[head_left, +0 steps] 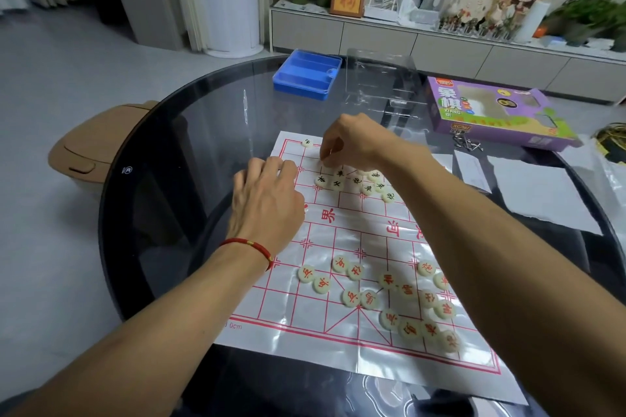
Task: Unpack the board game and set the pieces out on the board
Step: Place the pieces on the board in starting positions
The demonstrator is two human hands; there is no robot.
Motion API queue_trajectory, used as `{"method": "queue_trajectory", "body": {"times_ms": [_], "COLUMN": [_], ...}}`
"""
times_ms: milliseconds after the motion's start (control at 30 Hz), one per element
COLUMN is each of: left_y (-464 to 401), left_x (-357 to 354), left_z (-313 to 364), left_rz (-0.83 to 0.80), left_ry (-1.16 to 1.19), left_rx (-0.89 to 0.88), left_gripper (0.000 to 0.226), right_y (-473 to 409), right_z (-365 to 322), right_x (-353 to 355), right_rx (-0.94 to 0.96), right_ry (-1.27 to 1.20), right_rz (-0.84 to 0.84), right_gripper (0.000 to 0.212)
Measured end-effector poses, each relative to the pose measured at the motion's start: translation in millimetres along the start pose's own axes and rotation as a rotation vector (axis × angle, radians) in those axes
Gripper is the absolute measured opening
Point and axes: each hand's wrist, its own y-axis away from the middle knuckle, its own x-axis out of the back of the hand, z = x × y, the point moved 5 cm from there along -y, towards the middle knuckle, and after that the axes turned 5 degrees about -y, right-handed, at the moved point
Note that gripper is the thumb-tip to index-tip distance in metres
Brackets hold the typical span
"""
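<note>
Tray (306, 77), lid (382, 84) and box (498, 111) stand beyond board (342, 240)

White paper board (342, 247) with red grid lies flat on the counter, creased and glossy. Black-lettered round pale pieces (352, 182) clustered loose at its far end; one lone piece (307, 143) sits near the far left corner. Red-lettered pieces (389, 298) scattered over the near half, flat, face up. Purple game box (498, 111) lies far right; blue tray (306, 74) behind board.

Round glass table (176, 152) bears board (338, 240), blue tray (306, 74) (open), purple box (498, 111)
</note>
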Motion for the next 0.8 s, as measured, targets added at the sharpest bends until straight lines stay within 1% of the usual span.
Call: {"method": "queue_trajectory", "body": {"times_ms": [167,267,367,433,467,600,633,700,800], "left_y": [0,0,0,0,0,0,0,0,0], "left_x": [0,0,-1,-1,0,0,0,-1,-1], "left_z": [0,0,0,0,0,0,-1,-1,0], "left_rz": [0.005,0.003,-0.011,-0.012,-0.012,-0.008,-0.009,-0.009,-0.012], "left_ry": [0.003,0.003,0.000,-0.001,0.001,0.013,0.018,0.019,0.017], "left_rx": [-0.005,-0.005,0.002,-0.001,-0.002,-0.005,-0.003,0.001,0.002], "left_gripper": [0.032,0.032,0.033,0.034,0.034,0.032,0.032,0.033,0.033], "right_y": [-7,-6,-5,-5,-5,-4,-4,-5,-7], "right_z": [15,18,13,10,11,17,20,25,28], "right_x": [8,12,4,2,3,11,13,14,11], "right_rx": [0.002,-0.020,-0.021,-0.007,0.000,-0.021,-0.030,-0.038,-0.081], "right_ry": [0.093,0.113,0.135,0.135,0.133,0.145,0.145,0.164,0.148], "right_rz": [0.074,0.116,0.056,0.028,0.021,-0.017,-0.014,0.009,0.071], "right_gripper": [0.023,0.008,0.017,0.014,0.016,0.047,0.051,0.046,0.030]}}
